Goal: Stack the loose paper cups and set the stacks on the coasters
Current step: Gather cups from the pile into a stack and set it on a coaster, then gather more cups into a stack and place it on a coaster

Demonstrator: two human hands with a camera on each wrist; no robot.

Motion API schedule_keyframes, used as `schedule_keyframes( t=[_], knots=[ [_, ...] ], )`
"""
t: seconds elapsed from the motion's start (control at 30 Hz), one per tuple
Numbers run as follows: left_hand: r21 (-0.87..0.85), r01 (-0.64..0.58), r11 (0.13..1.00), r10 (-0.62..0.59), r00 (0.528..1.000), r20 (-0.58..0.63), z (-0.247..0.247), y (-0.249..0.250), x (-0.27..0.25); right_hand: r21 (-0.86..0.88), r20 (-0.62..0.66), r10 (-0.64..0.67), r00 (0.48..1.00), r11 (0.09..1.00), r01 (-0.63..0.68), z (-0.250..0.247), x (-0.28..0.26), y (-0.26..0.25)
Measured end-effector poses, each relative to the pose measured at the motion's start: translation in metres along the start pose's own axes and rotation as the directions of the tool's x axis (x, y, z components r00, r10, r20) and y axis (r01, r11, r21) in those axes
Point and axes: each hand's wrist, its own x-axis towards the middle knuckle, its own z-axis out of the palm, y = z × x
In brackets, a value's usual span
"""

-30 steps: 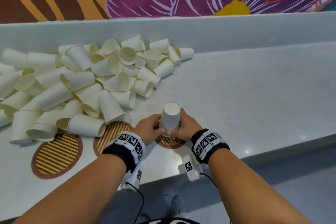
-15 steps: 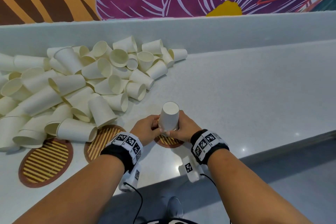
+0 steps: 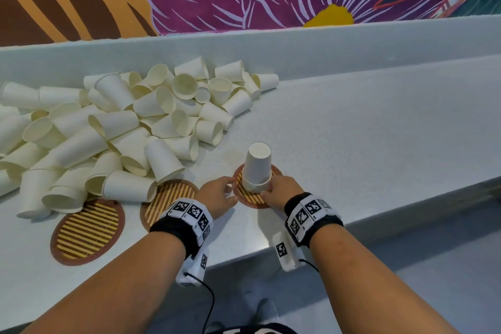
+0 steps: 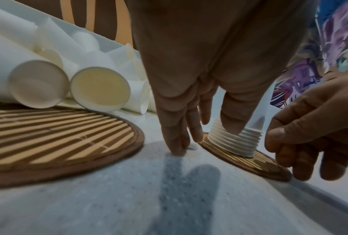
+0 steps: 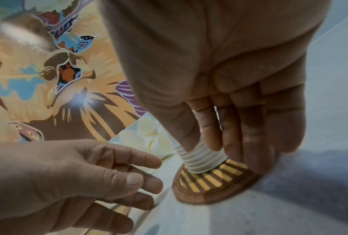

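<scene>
A stack of white paper cups (image 3: 257,165) stands upside down on the right striped coaster (image 3: 257,205). Its stacked rims (image 4: 235,141) (image 5: 201,162) rest flat on the coaster (image 4: 255,163) (image 5: 209,187). My left hand (image 3: 219,194) (image 4: 189,124) is at the coaster's left edge, fingers straight down on the counter, thumb by the rims. My right hand (image 3: 282,188) (image 5: 219,127) is low at the stack's right, thumb and fingertips at the rims and coaster edge, not wrapped round it. A big pile of loose cups (image 3: 108,130) lies at the left.
Two more striped coasters lie left of the stack: the middle one (image 3: 168,195) (image 4: 58,135) with fallen cups (image 4: 38,84) on its far edge, and the left one (image 3: 86,230). The counter's front edge (image 3: 244,257) runs just under my wrists; a low wall backs the counter.
Both hands held the stack's sides a second ago. They have let go and slid down to its base and the coaster's edges. The stack now stands alone.
</scene>
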Motion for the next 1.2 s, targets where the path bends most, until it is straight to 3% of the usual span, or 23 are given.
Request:
schedule_keyframes(
  t=[0.27,0.43,0.6,0.9,1.07,1.2],
  knots=[
    [0.049,0.145,0.988,-0.14,0.985,-0.101,-0.016,-0.005,-0.017,-0.093,0.121,-0.183,0.976,0.976,0.194,-0.003,-0.01,-0.042],
    [0.016,0.248,0.969,-0.241,0.951,-0.192,-0.028,-0.013,-0.035,-0.161,0.117,-0.338,0.934,0.921,0.354,0.0,-0.003,-0.066],
    [0.032,0.299,0.954,-0.283,0.927,-0.244,-0.041,-0.025,-0.048,-0.153,0.102,-0.406,0.908,0.896,0.418,0.008,0.005,-0.086],
    [0.055,0.272,0.961,-0.24,0.915,-0.325,-0.077,-0.063,-0.052,-0.071,0.068,-0.404,0.912,0.91,0.409,0.024,0.022,-0.129],
    [0.104,0.275,0.956,-0.22,0.903,-0.37,-0.105,-0.094,-0.049,-0.023,0.009,-0.334,0.943,0.942,0.334,0.038,0.03,-0.158],
    [0.203,0.238,0.95,-0.158,0.925,-0.345,-0.117,-0.113,-0.046,0.018,-0.05,-0.255,0.966,0.966,0.256,0.053,0.037,-0.176]
  ],
)
